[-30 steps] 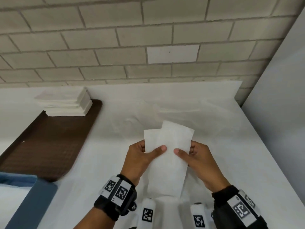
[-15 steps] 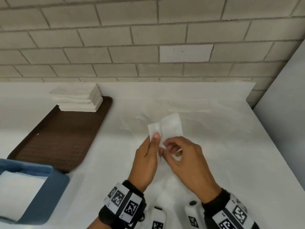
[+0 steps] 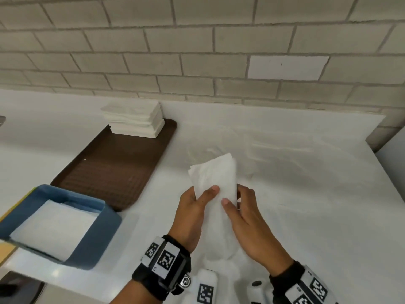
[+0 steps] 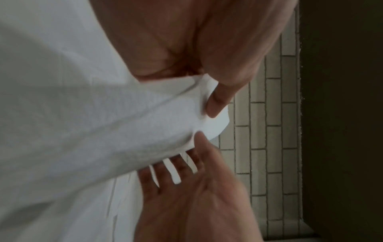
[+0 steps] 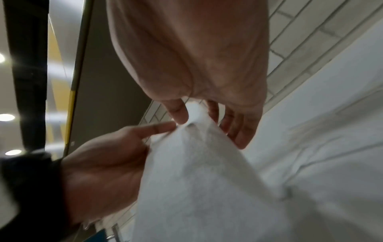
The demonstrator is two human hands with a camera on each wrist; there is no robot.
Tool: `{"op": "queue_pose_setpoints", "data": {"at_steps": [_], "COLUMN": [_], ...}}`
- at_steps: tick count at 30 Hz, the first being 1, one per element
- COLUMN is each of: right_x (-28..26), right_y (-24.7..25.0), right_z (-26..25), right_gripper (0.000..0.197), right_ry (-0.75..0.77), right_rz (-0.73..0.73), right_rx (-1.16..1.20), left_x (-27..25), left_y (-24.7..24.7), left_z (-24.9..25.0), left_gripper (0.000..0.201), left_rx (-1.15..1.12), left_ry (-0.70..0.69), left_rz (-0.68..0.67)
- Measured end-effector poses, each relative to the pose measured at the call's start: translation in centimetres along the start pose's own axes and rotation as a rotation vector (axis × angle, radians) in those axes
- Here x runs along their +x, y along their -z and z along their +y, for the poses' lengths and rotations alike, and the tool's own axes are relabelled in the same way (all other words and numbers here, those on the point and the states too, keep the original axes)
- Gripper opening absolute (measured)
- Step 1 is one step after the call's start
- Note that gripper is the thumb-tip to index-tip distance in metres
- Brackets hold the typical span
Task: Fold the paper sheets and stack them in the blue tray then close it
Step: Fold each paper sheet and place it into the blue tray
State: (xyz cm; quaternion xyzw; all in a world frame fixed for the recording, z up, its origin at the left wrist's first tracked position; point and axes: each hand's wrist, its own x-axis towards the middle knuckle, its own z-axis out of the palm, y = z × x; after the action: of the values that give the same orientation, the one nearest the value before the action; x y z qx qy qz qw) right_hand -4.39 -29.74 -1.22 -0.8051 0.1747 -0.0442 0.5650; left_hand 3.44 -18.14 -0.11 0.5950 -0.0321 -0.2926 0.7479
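A white folded paper sheet [image 3: 215, 183] is held up above the white table, between both hands. My left hand [image 3: 197, 207] pinches its left edge, thumb on top. My right hand [image 3: 238, 207] pinches its right edge, thumb on the front face. The left wrist view shows the paper sheet [image 4: 103, 122] pinched by the thumb, with the other hand's fingers beneath it. In the right wrist view the paper sheet [image 5: 207, 180] hangs from both hands' fingertips. The blue tray [image 3: 96, 240] sits at the lower left, lid open, with folded white sheets [image 3: 54, 229] inside.
A brown tray [image 3: 114, 167] lies left of centre with a stack of unfolded white sheets [image 3: 134, 118] at its far end. A brick wall [image 3: 197, 51] runs behind the table. The table's right edge [image 3: 390, 183] meets a grey panel.
The long sheet was doubled over into a shorter piece. Both hands came together at its middle and now hold the folded sheet by its sides. The view swung left, showing more of the blue tray.
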Motion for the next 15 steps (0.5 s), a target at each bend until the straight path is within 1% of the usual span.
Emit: {"op": "queue_pose_setpoints", "data": {"at_steps": [1,3,5,7,8,9,10,12,13,15], "right_x": [-0.1,0.0,0.0,0.0,-0.1,-0.2,-0.3,-0.5,-0.5,-0.6], "right_y": [-0.6,-1.5,-1.9,-2.1,-2.1,-2.1,-2.1,-1.9,-1.8,-1.5], "right_z": [-0.1,-0.3,-0.4,-0.4,-0.4,-0.6,-0.6,-0.5,-0.3,0.1], "right_gripper": [0.029,0.032,0.036,0.042,0.042,0.039,0.031,0.009,0.005,0.009], "right_ry": [0.007,0.051,0.070,0.064,0.056,0.039,0.026,0.016,0.022,0.052], "right_rz": [0.001,0.084,0.136,0.148,0.138,0.120,0.102,0.088,0.087,0.100], "right_rx": [0.000,-0.060,-0.142,-0.170,-0.159,-0.134,-0.093,0.001,0.034,0.049], "left_x": [-0.1,-0.1,-0.2,-0.3,-0.4,-0.4,-0.4,-0.5,-0.6,-0.7], "left_y": [-0.1,0.0,0.2,0.4,0.5,0.7,0.8,0.9,0.9,0.8], "left_z": [0.0,0.1,0.3,0.4,0.5,0.5,0.5,0.3,0.2,0.1], "left_gripper": [0.025,0.021,0.020,0.021,0.021,0.021,0.022,0.026,0.027,0.029], "left_rx": [0.008,0.010,-0.012,-0.067,-0.092,-0.109,-0.127,-0.170,-0.193,-0.242], "left_ry": [-0.012,-0.035,-0.064,-0.075,-0.079,-0.083,-0.083,-0.071,-0.063,-0.045], "left_rz": [0.010,0.042,0.076,0.099,0.110,0.119,0.126,0.128,0.122,0.093]}}
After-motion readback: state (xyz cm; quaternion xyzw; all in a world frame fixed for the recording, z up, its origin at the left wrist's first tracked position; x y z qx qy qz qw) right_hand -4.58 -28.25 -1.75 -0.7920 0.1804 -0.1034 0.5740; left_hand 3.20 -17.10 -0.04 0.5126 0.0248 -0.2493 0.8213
